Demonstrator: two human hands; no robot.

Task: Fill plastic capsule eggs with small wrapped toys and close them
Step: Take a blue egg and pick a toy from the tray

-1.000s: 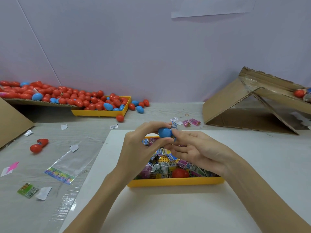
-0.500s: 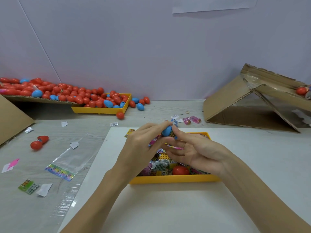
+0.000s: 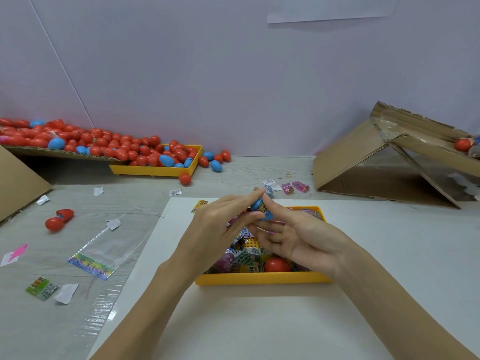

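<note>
A blue capsule egg (image 3: 261, 209) sits between both hands above the near yellow tray (image 3: 262, 278); a printed wrapper shows at its opening. My left hand (image 3: 220, 224) pinches the egg from the left with thumb and fingers. My right hand (image 3: 293, 232) pinches it from the right with thumb and forefinger, the other fingers spread and loosely extended, with a pink wrapped toy against them. The tray holds several wrapped toys (image 3: 246, 255) and one red egg (image 3: 277, 265).
A far yellow tray (image 3: 155, 171) and cardboard sheet at back left carry several red and blue eggs. An open red egg (image 3: 59, 220) and a clear bag (image 3: 104, 252) lie left. A folded cardboard box (image 3: 384, 162) stands at right. Loose wrappers (image 3: 294, 187) lie behind the tray.
The blue egg has tilted and come open between my fingers, with a wrapper now showing at its opening. Both hands rose slightly above the tray.
</note>
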